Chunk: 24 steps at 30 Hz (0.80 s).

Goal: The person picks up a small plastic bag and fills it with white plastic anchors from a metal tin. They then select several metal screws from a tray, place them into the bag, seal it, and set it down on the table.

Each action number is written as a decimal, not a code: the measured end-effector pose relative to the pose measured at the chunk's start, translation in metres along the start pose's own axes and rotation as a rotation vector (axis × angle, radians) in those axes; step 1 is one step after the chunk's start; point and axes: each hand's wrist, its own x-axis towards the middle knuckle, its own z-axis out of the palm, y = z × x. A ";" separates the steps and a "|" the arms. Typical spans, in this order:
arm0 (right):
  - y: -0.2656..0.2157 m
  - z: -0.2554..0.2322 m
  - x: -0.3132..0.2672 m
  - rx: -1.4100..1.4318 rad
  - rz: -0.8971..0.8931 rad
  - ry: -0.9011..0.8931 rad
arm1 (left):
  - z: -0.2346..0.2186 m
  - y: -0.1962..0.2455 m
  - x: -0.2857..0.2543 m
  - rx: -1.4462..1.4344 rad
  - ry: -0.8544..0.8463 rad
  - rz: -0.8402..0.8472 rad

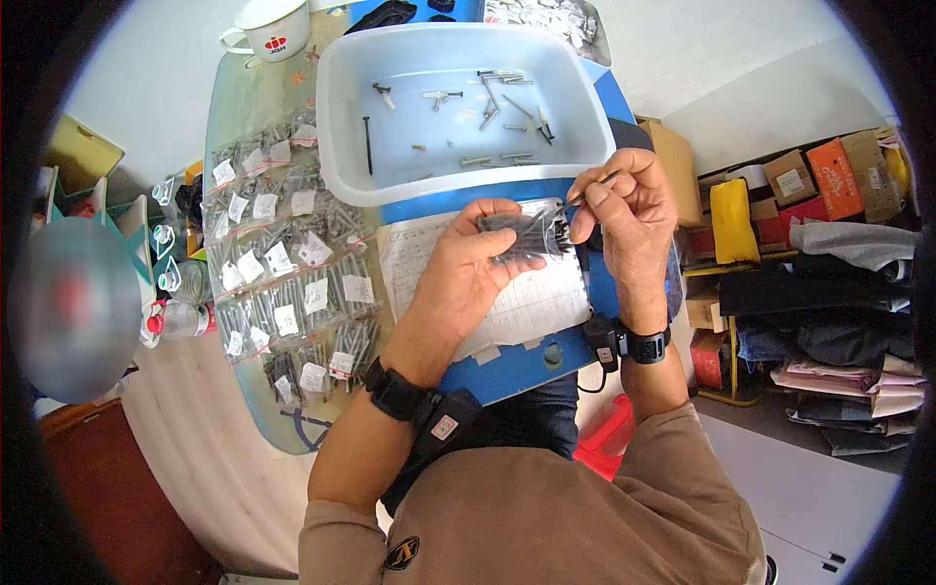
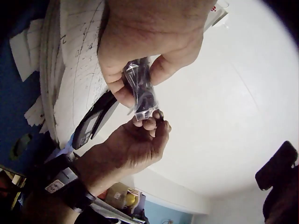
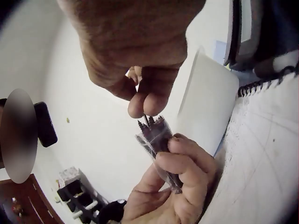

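Note:
A small clear bag of dark screws [image 1: 519, 237] lies in the left hand [image 1: 466, 268], pinched between thumb and fingers above the notebook. At the bag's mouth, the right hand [image 1: 632, 210] pinches a thin dark screw [image 1: 597, 188] between thumb and fingertips. In the right wrist view, several pointed screw tips stick out of the open end of the bag [image 3: 159, 140], just below the right fingertips. The left wrist view shows the bag [image 2: 142, 88] held by the left hand [image 2: 154, 35], with the right hand's fingers close to its end.
Behind the hands stands a white tub [image 1: 458, 185] with scattered screws and anchors. A written notebook [image 1: 526, 302] lies under the hands. Rows of labelled screw bags [image 1: 278, 258] cover the table's left part, with a white mug [image 1: 278, 31] at the back. Shelves with boxes [image 1: 788, 175] stand right.

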 end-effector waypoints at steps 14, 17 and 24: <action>0.000 -0.006 -0.008 0.019 0.008 0.025 | -0.001 -0.002 0.002 -0.002 0.020 0.010; 0.000 -0.006 -0.008 0.063 -0.004 0.053 | -0.002 -0.004 0.003 -0.001 0.020 0.022; 0.004 -0.003 -0.010 -0.043 0.056 -0.015 | -0.003 -0.002 0.003 -0.001 -0.004 0.017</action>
